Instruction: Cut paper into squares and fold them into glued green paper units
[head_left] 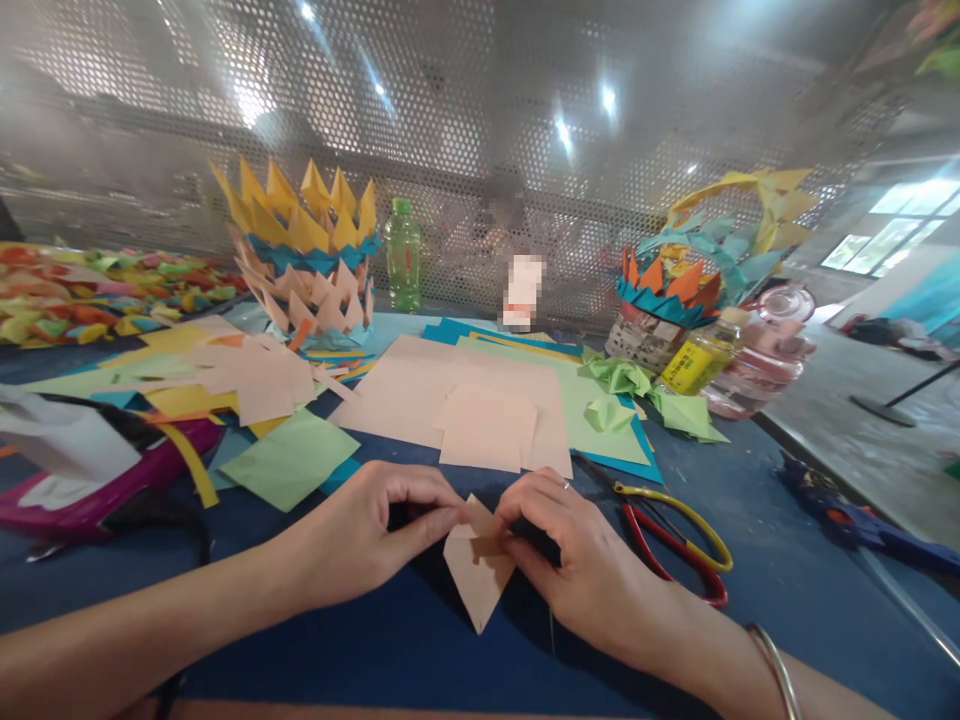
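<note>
Both hands pinch a small folded peach paper piece [478, 572], pointed downward, just above the blue table [390, 640]. My left hand [367, 530] grips its upper left corner with thumb and fingers. My right hand [570, 560] holds its upper right edge; a ring sits on one finger and a bangle on the wrist. Behind the hands lies a stack of peach sheets [465, 410].
Red-and-yellow scissors [675, 535] lie right of my right hand. Green, yellow and blue sheets [289, 455] cover the table. A paper crown basket [304, 255], a green bottle [403, 255], a second paper basket [675, 290], a glue gun [847, 515] and a pink tool [90, 490] stand around.
</note>
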